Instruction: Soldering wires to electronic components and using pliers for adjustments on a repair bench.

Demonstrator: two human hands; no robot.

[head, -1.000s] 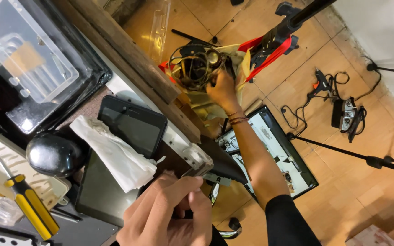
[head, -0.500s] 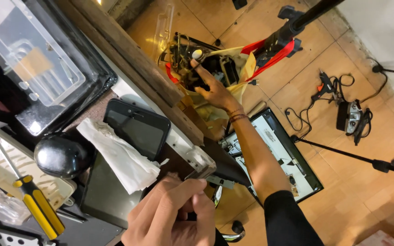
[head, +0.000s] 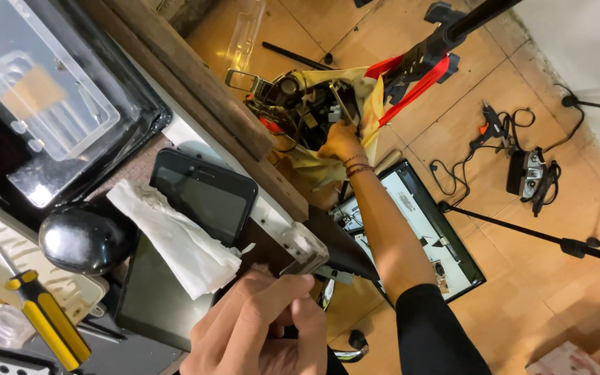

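My left hand (head: 258, 333) is at the bottom centre, at the table's edge, with its fingers pinched on a small grey bracket-like part (head: 303, 251). My right hand (head: 342, 144), with wrist bands and a black sleeve, reaches down to the floor into a yellow bag (head: 355, 94) full of tools and cables. Its fingers are curled round a thin metal piece (head: 340, 104) that sticks up out of the bag; the fingertips are partly hidden.
On the table lie a black phone (head: 204, 193), a crumpled white tissue (head: 175, 236), a black rounded object (head: 83, 237), a yellow-handled screwdriver (head: 44, 316) and a clear plastic box (head: 36, 104). On the tiled floor are an opened flat panel (head: 418, 222), a glue gun (head: 491, 123), cables and tripod legs (head: 543, 236).
My right hand has shifted inside the bag, from a round black coil to a thin metal piece. The view has drifted slightly. My left hand stays on the grey part.
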